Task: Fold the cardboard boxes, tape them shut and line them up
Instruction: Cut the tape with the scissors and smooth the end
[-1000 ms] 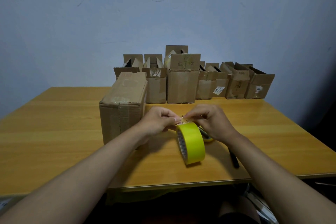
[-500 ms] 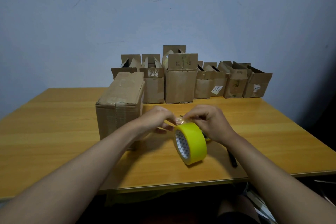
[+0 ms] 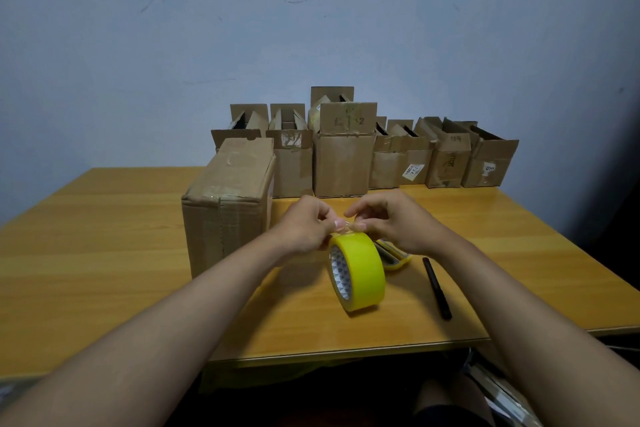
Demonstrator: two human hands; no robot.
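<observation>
Yellow tape [image 3: 360, 270] stands on edge on the wooden surface [image 3: 104, 253], directly below the grip. Both hands meet at the top of the roll: the left hand [image 3: 304, 225] and the right hand [image 3: 391, 222] each pinch the loose clear end of the tape [image 3: 344, 224] between thumb and fingertips, knuckles raised, the remaining fingers curled. Whether the end is fully lifted off the roll cannot be told.

Step in hand, as judged: free the tape end before sealing a box.
- Keep one pinch on the end and let the other hand move down to steady the roll, so that it does not roll away on the surface.
- Peel along the roll's rim, not sideways; a sideways pull is likely to split thin film.
- Hold the freed end flat to prevent it folding onto itself.

Orientation: the roll's axis lies roughly level and runs left to right, with the patterned core [image 3: 341, 270] facing left and slightly toward the person. The band runs away from the person.

Left of the grip, close by, a closed box [image 3: 228, 198] lies with its long axis running away from the person; its near end already carries tape. Beyond the grip, a row of open boxes [image 3: 346, 156] stands against the wall, flaps up. Just right of the grip lie a yellow cutter [image 3: 394, 257], partly hidden, and a black pen [image 3: 437, 288].
</observation>
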